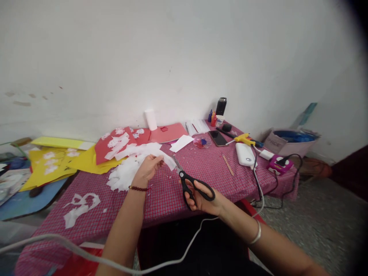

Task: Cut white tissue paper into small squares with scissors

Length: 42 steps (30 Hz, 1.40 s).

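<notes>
My left hand (150, 167) pinches a strip of thin white paper (169, 161) above the table. Through the handle loops of black-handled scissors (184, 180) go the fingers of my right hand (205, 197). The blades point up and left, with their tips beside the free end of the strip; whether they touch it I cannot tell. Behind and below my left hand lies a heap of white paper pieces (122, 176). Curled paper scraps (82, 207) rest at the table's front left.
A red checked cloth covers the table (169, 199). Yellow sheets (54, 165) and red sheets (166, 133) lie left and back. At right are a phone (218, 138), a yellow glue gun (244, 139), a white power bank (245, 154) and a purple power adapter (279, 165). A white cable (184, 255) crosses before me.
</notes>
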Available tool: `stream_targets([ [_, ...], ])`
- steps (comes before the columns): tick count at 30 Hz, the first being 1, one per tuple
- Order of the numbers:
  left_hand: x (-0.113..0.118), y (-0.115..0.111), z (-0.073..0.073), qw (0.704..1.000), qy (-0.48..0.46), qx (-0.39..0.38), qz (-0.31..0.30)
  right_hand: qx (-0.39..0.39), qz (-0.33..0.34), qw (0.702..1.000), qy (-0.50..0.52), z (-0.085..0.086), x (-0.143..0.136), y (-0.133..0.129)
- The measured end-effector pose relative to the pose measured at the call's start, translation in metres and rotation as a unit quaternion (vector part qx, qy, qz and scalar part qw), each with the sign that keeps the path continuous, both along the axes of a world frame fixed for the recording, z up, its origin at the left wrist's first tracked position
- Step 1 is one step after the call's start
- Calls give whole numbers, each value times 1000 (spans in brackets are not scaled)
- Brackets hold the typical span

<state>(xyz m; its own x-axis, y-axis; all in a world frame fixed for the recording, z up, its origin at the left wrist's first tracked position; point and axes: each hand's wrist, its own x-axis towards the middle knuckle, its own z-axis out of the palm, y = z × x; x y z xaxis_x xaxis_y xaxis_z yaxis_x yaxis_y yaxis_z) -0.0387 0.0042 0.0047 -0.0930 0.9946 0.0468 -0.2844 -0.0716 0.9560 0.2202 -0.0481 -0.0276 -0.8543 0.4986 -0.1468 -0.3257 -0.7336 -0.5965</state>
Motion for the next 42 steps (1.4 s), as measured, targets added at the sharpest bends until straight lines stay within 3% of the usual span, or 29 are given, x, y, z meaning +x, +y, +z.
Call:
stream_targets([
  [12, 8, -8, 5, 996, 52, -31, -71, -16, 1, 1000, 9, -5, -3, 3],
  [27, 20, -11, -5, 989, 71, -53, -120, -76, 27, 995, 56, 1, -5, 0],
  [31, 20, -9, -8, 987, 79, -54, -127, -89, -5, 995, 39, 2, -7, -2],
  [42, 22, -9, -4, 990, 39, -22, -130, -14, -69, 997, -28, 1, -7, -4],
])
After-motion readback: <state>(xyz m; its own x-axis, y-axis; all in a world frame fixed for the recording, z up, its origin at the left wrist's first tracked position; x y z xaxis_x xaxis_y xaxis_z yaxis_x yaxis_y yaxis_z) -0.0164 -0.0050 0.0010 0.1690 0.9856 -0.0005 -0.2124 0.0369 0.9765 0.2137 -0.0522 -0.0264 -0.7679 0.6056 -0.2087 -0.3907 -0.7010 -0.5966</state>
